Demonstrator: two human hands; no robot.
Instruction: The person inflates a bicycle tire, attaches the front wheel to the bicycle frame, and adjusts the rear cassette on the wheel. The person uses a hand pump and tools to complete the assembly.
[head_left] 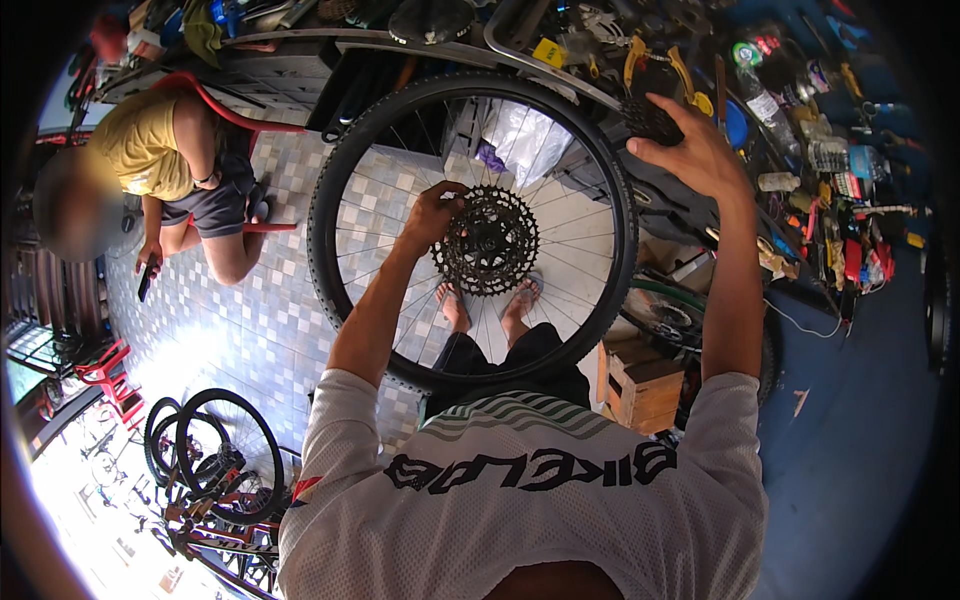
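- Two bare hands show in the head view: the left hand [430,218] has its fingers curled at the upper-left edge of the large cassette [490,245], mid-wheel [624,220]; whether they grip, I can't tell.
- Right hand [698,155]: thumb and fingers spread apart around a dark toothed piece [656,124] near the tabletop [575,84]; firm hold or not, unclear.
- I'd steady the wheel against the legs [458,353] and keep fingertips off the teeth.

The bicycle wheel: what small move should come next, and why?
Probably steady the wheel with the left hand, because that hand is at its sprockets while the right hand is beyond the rim, at a dark part.
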